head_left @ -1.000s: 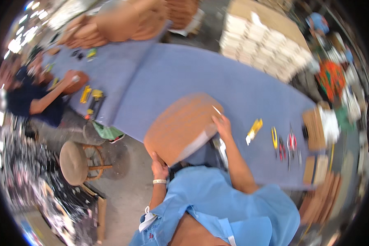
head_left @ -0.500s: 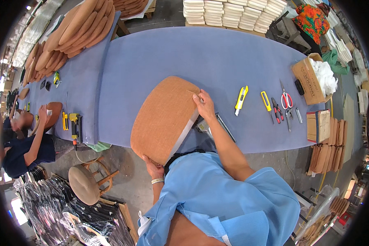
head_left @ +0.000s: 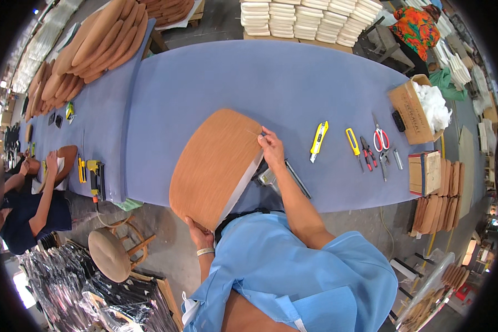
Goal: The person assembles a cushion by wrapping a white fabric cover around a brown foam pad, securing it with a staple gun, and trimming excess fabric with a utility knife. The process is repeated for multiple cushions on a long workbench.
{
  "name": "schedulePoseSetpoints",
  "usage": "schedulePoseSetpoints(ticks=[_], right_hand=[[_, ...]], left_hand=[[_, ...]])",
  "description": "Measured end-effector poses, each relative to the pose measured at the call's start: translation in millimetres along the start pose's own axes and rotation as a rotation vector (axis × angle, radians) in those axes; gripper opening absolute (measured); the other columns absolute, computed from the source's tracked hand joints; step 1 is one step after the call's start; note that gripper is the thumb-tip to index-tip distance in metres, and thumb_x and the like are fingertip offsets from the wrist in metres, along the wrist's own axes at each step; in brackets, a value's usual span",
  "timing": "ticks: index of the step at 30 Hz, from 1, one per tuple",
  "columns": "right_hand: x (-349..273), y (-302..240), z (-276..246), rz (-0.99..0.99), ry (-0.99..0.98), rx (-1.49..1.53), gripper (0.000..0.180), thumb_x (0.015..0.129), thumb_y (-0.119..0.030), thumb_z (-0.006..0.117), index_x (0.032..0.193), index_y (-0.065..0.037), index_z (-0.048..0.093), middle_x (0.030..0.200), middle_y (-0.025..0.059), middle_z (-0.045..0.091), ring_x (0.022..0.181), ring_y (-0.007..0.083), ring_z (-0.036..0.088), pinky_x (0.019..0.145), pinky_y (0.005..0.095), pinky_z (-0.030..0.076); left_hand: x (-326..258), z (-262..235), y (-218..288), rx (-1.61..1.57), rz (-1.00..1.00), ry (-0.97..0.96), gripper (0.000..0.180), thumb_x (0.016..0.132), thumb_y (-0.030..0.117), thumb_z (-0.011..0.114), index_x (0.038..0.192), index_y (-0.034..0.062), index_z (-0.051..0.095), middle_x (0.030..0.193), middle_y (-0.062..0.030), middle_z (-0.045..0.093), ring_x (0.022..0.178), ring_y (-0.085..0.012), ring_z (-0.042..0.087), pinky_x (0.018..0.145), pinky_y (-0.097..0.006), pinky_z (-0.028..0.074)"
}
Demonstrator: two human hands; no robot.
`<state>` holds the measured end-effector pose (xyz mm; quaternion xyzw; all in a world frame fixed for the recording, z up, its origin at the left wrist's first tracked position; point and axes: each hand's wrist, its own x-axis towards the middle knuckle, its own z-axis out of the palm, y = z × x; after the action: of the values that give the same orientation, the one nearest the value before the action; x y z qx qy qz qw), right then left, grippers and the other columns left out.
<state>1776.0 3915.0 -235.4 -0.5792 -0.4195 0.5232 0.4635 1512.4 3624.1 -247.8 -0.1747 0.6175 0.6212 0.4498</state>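
A brown fabric-covered chair pad (head_left: 213,166) with a pale strip along its near right edge is tilted between my hands, over the table's near edge. My left hand (head_left: 201,235), with a banded wrist, grips its lower corner. At the upper right corner my right hand (head_left: 271,148) pinches the pad's edge, fingers closed. Beside those fingertips a short loose thread (head_left: 252,132) stands out from the fabric. Partly hidden under my right forearm lies a grey metal staple gun (head_left: 268,178).
On the blue table (head_left: 216,72) to the right lie a yellow utility knife (head_left: 318,141), a yellow screwdriver (head_left: 352,143), pliers (head_left: 368,152) and red-handled scissors (head_left: 380,139). A carton of white stuffing (head_left: 412,113) stands beyond. Leftward are a nail gun (head_left: 96,180), stacked brown pads (head_left: 102,41) and a co-worker (head_left: 36,205).
The whole view has shifted slightly, moving the table and tools a little leftward. Both hands keep hold of the pad, and its surface is angled slightly differently.
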Motion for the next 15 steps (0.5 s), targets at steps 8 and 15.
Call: schedulePoseSetpoints(ticks=[8,15], right_hand=[[-18.2,-73.9,4.7,-0.342,-0.084,-0.406,0.035,0.095,-0.024,0.068,0.071,-0.001,0.060,0.135,0.0242,0.066,0.121,0.0392,0.065,0.093,0.0443,0.054],[-109.6,-143.4,-32.2,-0.415,-0.100,-0.499,0.031,0.096,-0.023,0.066,0.073,-0.002,0.064,0.116,0.0098,0.075,0.082,0.0320,0.071,0.067,0.0420,0.056]], left_hand=[[-31.5,-15.9,44.3,-0.088,-0.008,-0.182,0.060,0.103,0.044,0.062,0.148,0.0048,0.052,0.148,-0.0148,0.059,0.130,-0.0310,0.061,0.102,-0.044,0.054],[-59.4,-6.5,66.0,0.310,-0.031,-0.037,0.067,0.098,0.038,0.071,0.145,-0.0044,0.052,0.143,-0.0246,0.060,0.129,-0.0357,0.061,0.103,-0.044,0.052]])
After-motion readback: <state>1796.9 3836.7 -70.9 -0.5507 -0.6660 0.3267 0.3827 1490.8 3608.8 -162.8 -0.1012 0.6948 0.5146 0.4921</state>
